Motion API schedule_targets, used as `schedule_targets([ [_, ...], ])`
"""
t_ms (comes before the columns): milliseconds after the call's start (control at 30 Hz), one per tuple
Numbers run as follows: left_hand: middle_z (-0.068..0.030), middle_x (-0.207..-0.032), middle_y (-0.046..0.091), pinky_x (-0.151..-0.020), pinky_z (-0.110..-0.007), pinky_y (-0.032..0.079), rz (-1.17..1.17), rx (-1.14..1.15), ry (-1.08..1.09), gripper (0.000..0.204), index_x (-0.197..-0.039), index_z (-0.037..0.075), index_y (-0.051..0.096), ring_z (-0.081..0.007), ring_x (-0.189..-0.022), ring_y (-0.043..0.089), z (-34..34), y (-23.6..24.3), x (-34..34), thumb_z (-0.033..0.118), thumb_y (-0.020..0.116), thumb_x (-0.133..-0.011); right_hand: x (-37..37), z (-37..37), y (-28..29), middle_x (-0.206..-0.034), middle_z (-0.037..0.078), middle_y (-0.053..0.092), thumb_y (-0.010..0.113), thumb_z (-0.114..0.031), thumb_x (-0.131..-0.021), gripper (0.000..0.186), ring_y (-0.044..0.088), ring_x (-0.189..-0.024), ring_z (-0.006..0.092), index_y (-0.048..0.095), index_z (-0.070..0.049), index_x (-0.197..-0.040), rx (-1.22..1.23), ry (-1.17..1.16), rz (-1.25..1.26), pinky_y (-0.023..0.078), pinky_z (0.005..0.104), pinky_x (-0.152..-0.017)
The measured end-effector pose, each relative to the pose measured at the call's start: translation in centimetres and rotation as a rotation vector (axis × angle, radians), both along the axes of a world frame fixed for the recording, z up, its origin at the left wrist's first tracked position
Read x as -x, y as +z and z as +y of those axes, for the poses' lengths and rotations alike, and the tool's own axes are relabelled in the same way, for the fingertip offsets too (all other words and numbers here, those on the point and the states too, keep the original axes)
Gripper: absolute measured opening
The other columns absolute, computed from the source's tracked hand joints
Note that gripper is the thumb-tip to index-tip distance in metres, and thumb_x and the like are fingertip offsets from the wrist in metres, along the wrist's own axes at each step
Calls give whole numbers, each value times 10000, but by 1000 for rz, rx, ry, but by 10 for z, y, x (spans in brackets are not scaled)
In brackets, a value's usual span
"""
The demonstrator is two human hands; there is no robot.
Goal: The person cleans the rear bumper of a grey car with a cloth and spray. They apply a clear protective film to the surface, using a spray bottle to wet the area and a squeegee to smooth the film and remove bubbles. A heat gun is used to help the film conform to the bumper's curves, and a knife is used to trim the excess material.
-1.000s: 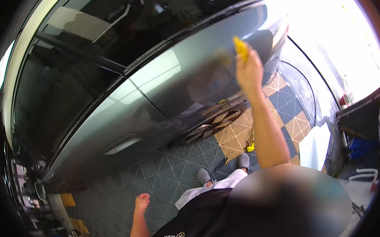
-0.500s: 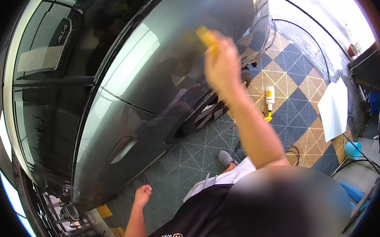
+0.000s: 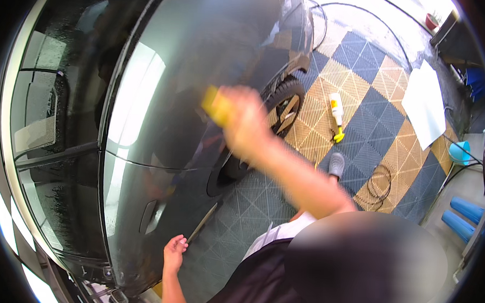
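Note:
My right hand (image 3: pixel 244 119) grips a small yellow block (image 3: pixel 216 106) against or just over the side of a dark grey car (image 3: pixel 192 57). Motion smears both hand and block, so I cannot tell exactly what kind of tool it is or whether it touches the paint. Lower down, my left hand (image 3: pixel 175 251) hangs in the air near the car's lower side, behind the door handle (image 3: pixel 152 217) in height. Its fingers are loosely bent and apart, with nothing in them.
On the tan and dark tiled floor lies a white bottle (image 3: pixel 336 109) with a yellow spray head. Near the wheel (image 3: pixel 288 102) stands my shoe (image 3: pixel 336 165). A coiled cable (image 3: pixel 379 187), a white sheet (image 3: pixel 424 108), a light blue bucket (image 3: pixel 459 153) and blue rolls (image 3: pixel 458 226) are to the right.
My right hand has moved left and down in the picture with the yellow block. The view has shifted along the car, showing more of the wheel. My left hand's fingers have loosened.

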State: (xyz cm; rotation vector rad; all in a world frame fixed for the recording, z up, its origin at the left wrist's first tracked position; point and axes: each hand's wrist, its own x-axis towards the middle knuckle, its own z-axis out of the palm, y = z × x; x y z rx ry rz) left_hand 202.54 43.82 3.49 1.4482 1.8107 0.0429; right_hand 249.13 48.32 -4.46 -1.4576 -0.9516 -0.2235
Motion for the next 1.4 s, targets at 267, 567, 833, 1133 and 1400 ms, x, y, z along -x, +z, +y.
schedule_targets([
  [267,-45,-916,677,-736,-271,506,-119,-234,-238,232,-1095,-27,662,-127,-790,628,19,31,-14,170,614,-983,-30,60,-34,-1048,134,611,557,-62,-814,411,575,-989,335,622,-122,-1216,-16,-316,-44,455,449,-855],
  [567,-157,-1203,653,-992,-357,467,112,-1189,-1150,256,-1214,-28,634,-264,-1130,617,182,137,-259,27,544,-981,90,-6,-114,-1148,149,643,625,18,-847,395,614,-1066,339,624,-46,-1237,-225,117,463,493,422,-937],
  [833,-138,-1339,589,-1058,-381,413,231,-1385,-1432,342,-1315,33,590,-276,-1247,542,248,111,-360,207,539,-1026,76,40,-113,-1080,131,632,634,-51,-736,395,588,-992,344,649,-97,-1128,-233,-253,168,456,476,-881],
  [1133,-152,-1356,557,-1094,-433,343,390,-1504,-1390,377,-1337,44,568,-324,-1275,488,233,96,-362,232,524,-1012,160,9,-81,-1175,206,544,657,19,-720,538,562,-1081,399,519,18,-1240,-194,60,492,464,466,-951],
  [1400,-177,-1398,510,-1114,-446,308,407,-1488,-1408,430,-1363,12,530,-339,-1317,444,233,100,-373,278,483,-1028,-134,44,-156,-1010,268,630,498,-57,-903,239,618,-931,439,612,49,-1085,129,-400,930,503,510,-817],
])
